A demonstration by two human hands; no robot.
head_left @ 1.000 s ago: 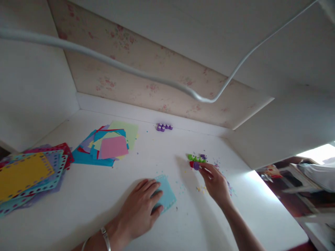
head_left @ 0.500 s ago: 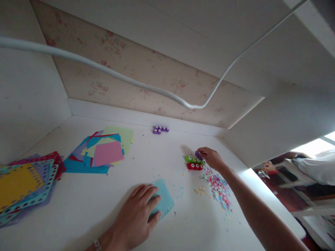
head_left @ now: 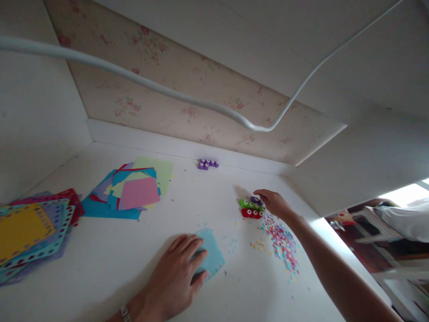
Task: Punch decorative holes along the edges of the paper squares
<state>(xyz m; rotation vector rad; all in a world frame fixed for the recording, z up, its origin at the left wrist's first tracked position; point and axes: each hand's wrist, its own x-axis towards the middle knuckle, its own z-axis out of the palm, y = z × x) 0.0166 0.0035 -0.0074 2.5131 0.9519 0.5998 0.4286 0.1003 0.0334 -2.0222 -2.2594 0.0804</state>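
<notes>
My left hand [head_left: 182, 273] lies flat, fingers a little spread, over the left part of a light blue paper card [head_left: 212, 254] with small holes punched along its edges. Away to the right, my right hand [head_left: 273, 202] is beside a cluster of small craft punches, its fingers extended and seemingly holding nothing. In that cluster a purple punch [head_left: 254, 199] stands behind a row of green punches [head_left: 250, 205], and red punches [head_left: 252, 213] form the front row. The fingertips are just behind and right of the purple one; whether they touch it I cannot tell.
Several purple punches [head_left: 207, 164] stand near the back wall. Confetti [head_left: 281, 241] is scattered below my right hand. Coloured paper sheets [head_left: 140, 194] are stacked at the back left, and punched cards [head_left: 30, 232] at the far left. A white cable [head_left: 208, 106] hangs across the upper view.
The purple punch in my right hand has come down behind the green row, and the fingers have loosened from it. My left hand has stayed on the blue card. The view has shifted slightly.
</notes>
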